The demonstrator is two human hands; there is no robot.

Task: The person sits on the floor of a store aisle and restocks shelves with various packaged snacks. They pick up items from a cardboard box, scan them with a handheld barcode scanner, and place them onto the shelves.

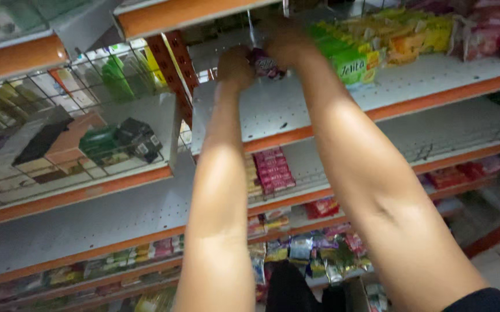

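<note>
On shelf (pixel 284 115), hands (pixel 261 58) hold packet (pixel 266 63).

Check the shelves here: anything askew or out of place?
Mostly tidy. One oddity: the dark packs behind the wire guard on the left shelf lie tumbled at angles, unlike the neat pink stack. Both hands, left hand and right hand, hold a small purple packet.

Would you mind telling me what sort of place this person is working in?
Most likely a small grocery or convenience shop. Orange-edged metal shelves run in tiers, stocked with green and yellow packets and red packs. The left hand and right hand hold a small purple packet at an upper shelf.
</note>
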